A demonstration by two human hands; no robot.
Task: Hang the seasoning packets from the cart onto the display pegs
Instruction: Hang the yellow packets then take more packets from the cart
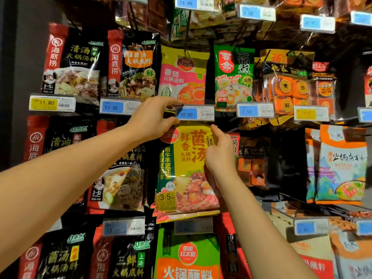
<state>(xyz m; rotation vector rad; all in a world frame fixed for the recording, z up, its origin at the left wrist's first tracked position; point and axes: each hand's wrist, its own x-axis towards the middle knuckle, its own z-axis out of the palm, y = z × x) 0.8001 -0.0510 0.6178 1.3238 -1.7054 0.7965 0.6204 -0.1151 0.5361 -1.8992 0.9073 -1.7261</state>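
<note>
Packed peg wall (285, 150); left grip (153, 117) pinches price tag (195, 113), right grip (219, 152) pinches yellow packet (187, 164).

- Bright overhead light, glare streaks on the glossy black packets (74, 63).
- Dim, shadowed left edge.
- Wide-angle bending and soft blur toward the corners.

The seasoning packet (187, 170) in the middle of the frame is yellow, with a green strip on its left side and red characters. The price tag (194, 114) above it has a blue field. At upper left, the black packet (80, 63) carries a red band. The bottom packet (187, 256) seems green and orange, though blurred.
</note>
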